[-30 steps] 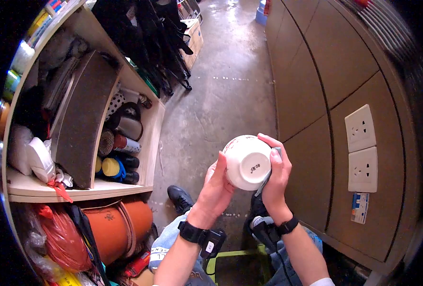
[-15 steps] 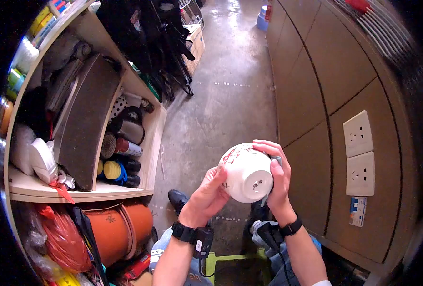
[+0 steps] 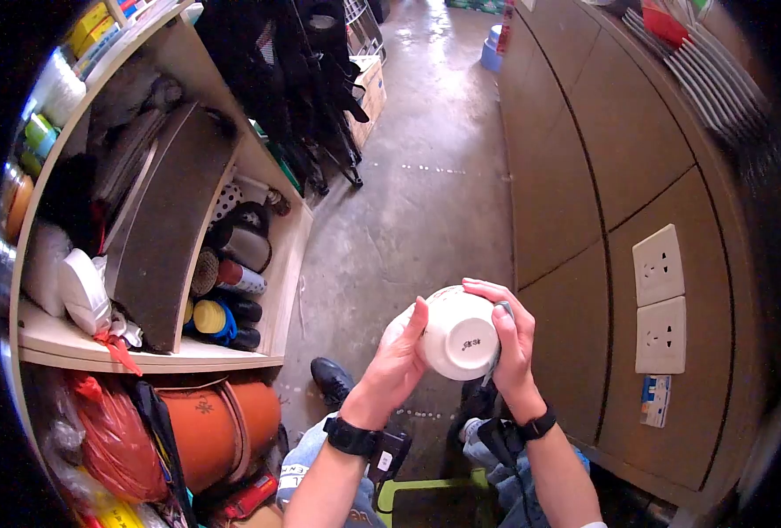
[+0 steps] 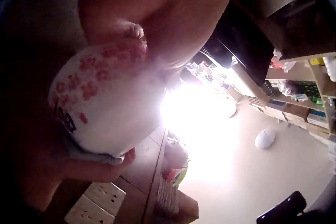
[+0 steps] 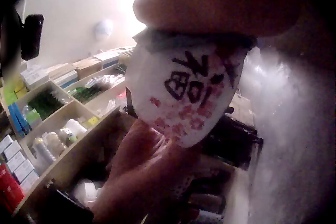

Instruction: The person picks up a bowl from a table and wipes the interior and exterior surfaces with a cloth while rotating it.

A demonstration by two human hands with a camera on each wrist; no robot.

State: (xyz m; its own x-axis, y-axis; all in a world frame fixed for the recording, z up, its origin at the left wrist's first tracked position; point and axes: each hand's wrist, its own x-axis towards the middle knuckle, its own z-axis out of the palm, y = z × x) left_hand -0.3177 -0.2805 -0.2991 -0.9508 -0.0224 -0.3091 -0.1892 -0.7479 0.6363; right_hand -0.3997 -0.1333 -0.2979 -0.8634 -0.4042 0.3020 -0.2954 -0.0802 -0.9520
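A white bowl [image 3: 461, 339] is held bottom up in front of the person, its foot ring and dark base mark turned to the head camera. Red flowers and a dark painted character show on its side [image 5: 184, 92] in the right wrist view. The left hand [image 3: 395, 363] grips the bowl's left side, thumb pointing up along it. On the other side, the right hand [image 3: 515, 356] holds a thin grey cloth [image 5: 205, 41] against the bowl, fingers over the far edge. The bowl's inside is hidden.
Brown cabinet doors [image 3: 558, 343] with white wall sockets [image 3: 660, 334] stand close at the right. At the left is a wooden shelf unit [image 3: 157, 359] holding bottles and bags, above an orange container [image 3: 201, 431]. A green stool [image 3: 434, 486] is below the hands.
The bowl has tilted between frames: its flowered side showed more half a second ago, and its base faces the head camera more now. The left thumb has lifted upright. The head view has shifted.
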